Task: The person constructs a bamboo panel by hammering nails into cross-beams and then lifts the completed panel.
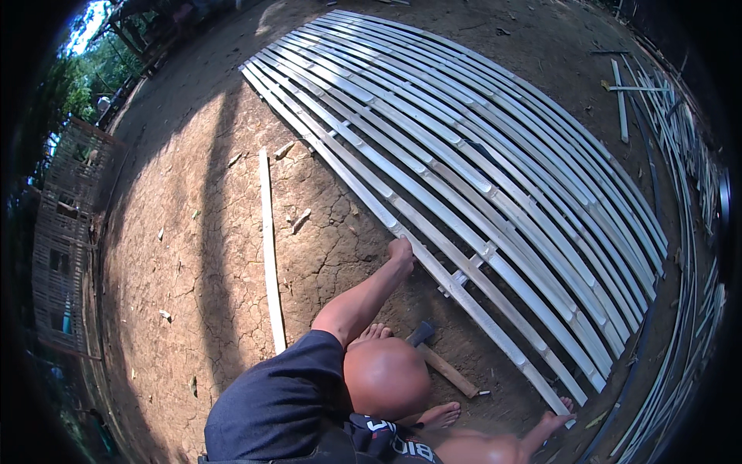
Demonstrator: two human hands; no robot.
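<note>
A wide panel of split bamboo slats (464, 170) lies on the ground, its long strips side by side over crosspieces. Along its nearest edge runs one bamboo slat (487, 313), which both of my hands hold. My left hand (400, 250) is closed on it about midway along its length. At its near right end my right hand (556, 420) is closed round the tip, with fingers showing on the far side. Between my knee and the panel lies a tool with a dark metal head and a wooden handle (450, 371), on the dirt near my feet.
A loose bamboo strip (270, 255) lies on the cracked soil to the left, with small wood chips (301, 221) around. Many thin strips (680, 155) are piled along the right. A woven bamboo fence (66, 232) stands at the far left.
</note>
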